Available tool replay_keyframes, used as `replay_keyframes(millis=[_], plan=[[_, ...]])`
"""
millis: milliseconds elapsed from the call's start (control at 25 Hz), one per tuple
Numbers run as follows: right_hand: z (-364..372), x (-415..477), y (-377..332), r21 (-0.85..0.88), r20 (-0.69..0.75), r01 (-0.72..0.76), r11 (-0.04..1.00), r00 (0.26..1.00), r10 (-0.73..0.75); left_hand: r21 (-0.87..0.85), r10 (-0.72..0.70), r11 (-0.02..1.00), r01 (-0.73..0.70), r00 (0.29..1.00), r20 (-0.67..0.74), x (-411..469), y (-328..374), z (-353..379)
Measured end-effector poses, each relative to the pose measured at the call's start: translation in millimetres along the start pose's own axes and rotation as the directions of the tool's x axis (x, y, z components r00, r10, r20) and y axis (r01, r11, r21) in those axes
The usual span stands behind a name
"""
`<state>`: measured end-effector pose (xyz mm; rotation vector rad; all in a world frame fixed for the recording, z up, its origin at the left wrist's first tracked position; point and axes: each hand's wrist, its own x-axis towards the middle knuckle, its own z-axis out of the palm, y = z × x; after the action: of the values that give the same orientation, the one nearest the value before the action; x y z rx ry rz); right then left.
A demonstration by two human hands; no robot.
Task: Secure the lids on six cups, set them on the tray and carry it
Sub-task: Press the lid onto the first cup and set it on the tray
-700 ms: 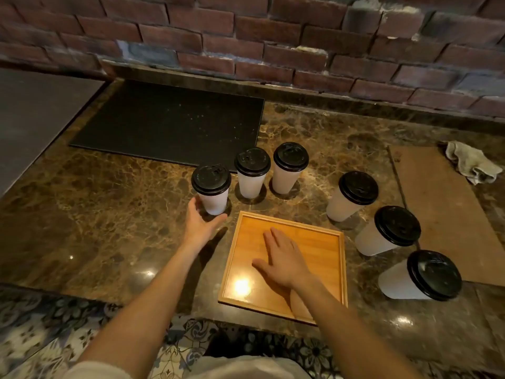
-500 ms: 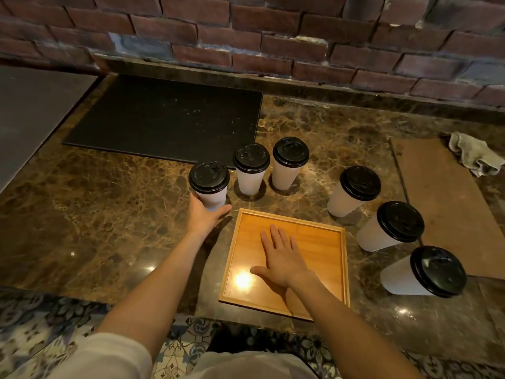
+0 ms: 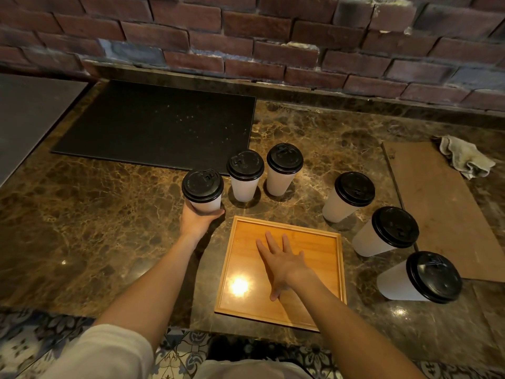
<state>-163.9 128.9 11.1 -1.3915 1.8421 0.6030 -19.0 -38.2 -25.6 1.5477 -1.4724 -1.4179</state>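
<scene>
Several white paper cups with black lids stand in an arc on the marble counter around a square wooden tray (image 3: 338, 272). My left hand (image 3: 197, 220) grips the leftmost cup (image 3: 203, 191) round its lower body, just left of the tray's far corner. Two cups (image 3: 245, 175) (image 3: 284, 168) stand behind the tray. Three more (image 3: 348, 195) (image 3: 386, 231) (image 3: 420, 277) line up to its right. My right hand (image 3: 281, 262) lies flat on the bare tray floor with fingers spread.
A black mat (image 3: 153, 127) lies at the back left of the counter. A brown board (image 3: 442, 209) and a crumpled cloth (image 3: 466, 155) are at the right. A brick wall (image 3: 273, 36) runs behind. The counter's near edge is just below the tray.
My left hand has closed round the leftmost cup, and the cup now looks raised slightly. My right hand stays flat on the tray.
</scene>
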Motion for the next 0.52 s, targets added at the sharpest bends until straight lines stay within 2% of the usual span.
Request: replay_keyframes(millis=[200, 360, 520], plan=[[-1.2, -2.2, 2.2, 0.003, 0.001, 0.016, 1.0, 1.0, -0.016, 0.023, 0.04, 0.999, -0.04, 0.999, 0.006, -2.2, 3.7, -7.1], [0.9, -0.5, 6.4, -0.008, -0.022, 0.032, 0.999, 0.999, -0.032, -0.01, 0.126, 0.992, -0.126, 0.99, 0.069, -13.8, 27.0, -14.4], [7.4, 1.9, 11.1, 0.012, -0.089, 0.059, 0.998, 0.994, -0.058, -0.065, 0.285, 0.958, -0.278, 0.941, 0.183, -39.7, 64.9, -22.0]])
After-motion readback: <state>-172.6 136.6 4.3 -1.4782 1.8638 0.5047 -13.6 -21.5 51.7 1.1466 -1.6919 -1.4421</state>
